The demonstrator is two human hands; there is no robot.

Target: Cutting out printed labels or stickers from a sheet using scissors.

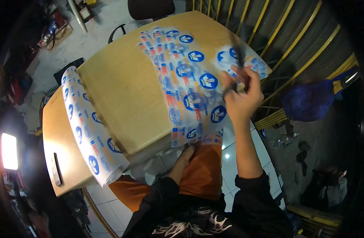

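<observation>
My right hand is raised over the right side of the wooden table. It grips a dark tool, apparently scissors, whose upper part is blurred by motion and points to the far edge. Beneath and to the left lie overlapping translucent sheets printed with blue round emblems and red and blue writing. Their near end hangs over the table edge above my lap. My left hand is at that hanging end, its fingers hidden; whether it pinches the sheet cannot be seen. Small cut printed pieces lie at the far right corner.
A larger printed sheet, curled at its near end, crosses the table's left part. Beyond it lies a phone-like dark object. A black chair stands behind the table. Yellow-barred fencing and a blue cloth are on the right.
</observation>
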